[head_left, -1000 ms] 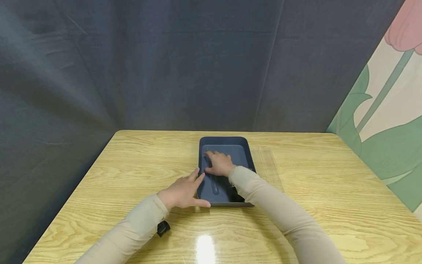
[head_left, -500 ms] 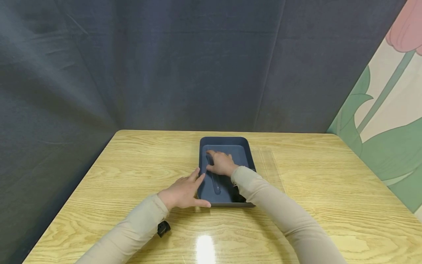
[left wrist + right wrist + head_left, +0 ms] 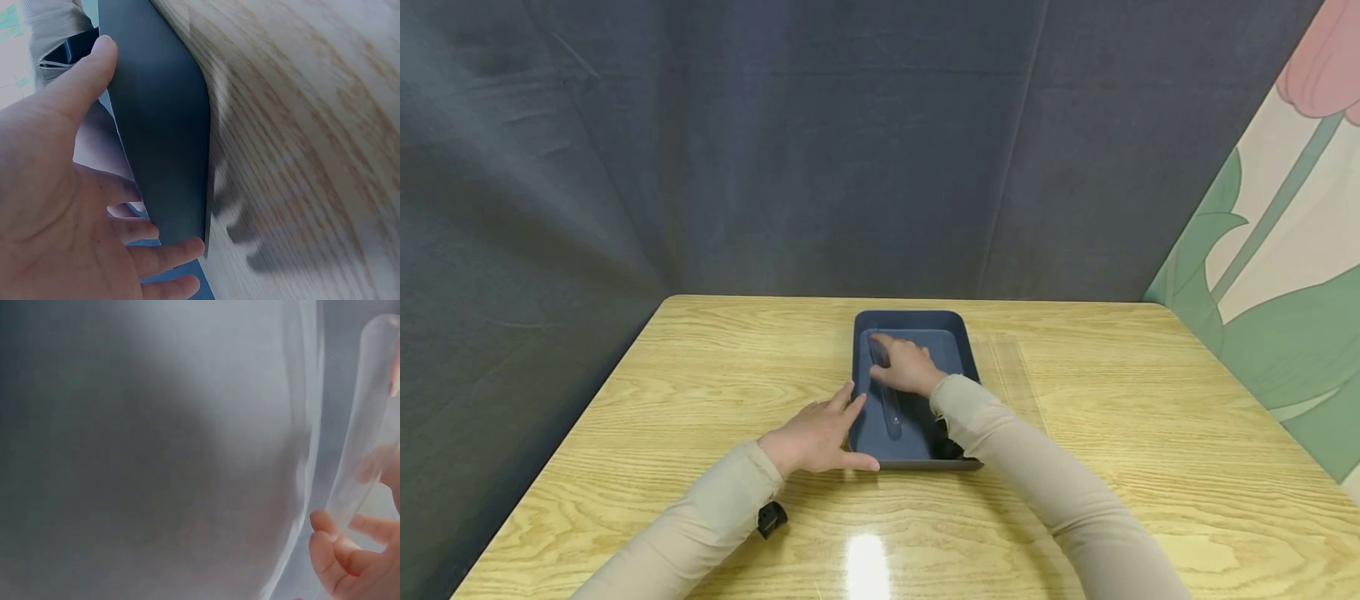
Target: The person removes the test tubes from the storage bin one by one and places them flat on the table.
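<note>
A dark blue rectangular tray (image 3: 917, 319) lies on the wooden table in the head view. Inside it, along the left part, lies a long narrow clear plastic strip (image 3: 892, 415) with a rounded end. My right hand (image 3: 906, 367) reaches into the tray and pinches this strip between thumb and fingers. Bent fingers (image 3: 331, 562) meet the clear strip (image 3: 362, 419) in the right wrist view; the thumb is mostly cut off. My left hand (image 3: 814, 437) is spread at the tray's near left corner. Its fingertips touch the outer tray wall (image 3: 165, 125) in the left wrist view.
A clear flat plastic sheet (image 3: 1011, 375) lies on the table right of the tray. Black wrist devices show under the left sleeve (image 3: 771, 518) and the right sleeve (image 3: 946, 446). A dark curtain (image 3: 850, 150) hangs behind the table (image 3: 700, 375); a flower-patterned cloth is at right.
My right hand has shifted slightly right and away from me within the tray, and the clear strip's near end has moved slightly right. My left hand has stayed still.
</note>
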`<act>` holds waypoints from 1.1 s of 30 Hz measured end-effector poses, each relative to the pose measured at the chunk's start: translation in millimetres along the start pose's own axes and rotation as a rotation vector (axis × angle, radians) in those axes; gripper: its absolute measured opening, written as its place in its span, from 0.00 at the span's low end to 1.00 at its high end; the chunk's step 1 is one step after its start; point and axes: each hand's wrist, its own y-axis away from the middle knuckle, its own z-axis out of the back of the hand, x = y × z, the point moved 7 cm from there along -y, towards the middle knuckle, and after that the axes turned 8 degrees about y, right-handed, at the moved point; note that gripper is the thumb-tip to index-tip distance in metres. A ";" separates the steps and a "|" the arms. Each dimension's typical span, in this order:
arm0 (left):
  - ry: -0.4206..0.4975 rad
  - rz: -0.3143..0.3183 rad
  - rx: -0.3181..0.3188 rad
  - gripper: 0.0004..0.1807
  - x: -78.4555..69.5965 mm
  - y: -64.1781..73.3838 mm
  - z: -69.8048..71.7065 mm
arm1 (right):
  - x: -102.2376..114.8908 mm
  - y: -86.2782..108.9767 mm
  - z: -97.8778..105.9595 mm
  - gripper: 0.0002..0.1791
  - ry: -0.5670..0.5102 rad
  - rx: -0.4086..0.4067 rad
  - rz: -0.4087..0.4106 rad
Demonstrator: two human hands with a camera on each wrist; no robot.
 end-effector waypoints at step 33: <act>-0.001 0.014 0.008 0.52 -0.1 0.0 0.3 | -2.4 9.4 21.8 0.34 -0.047 -0.065 0.047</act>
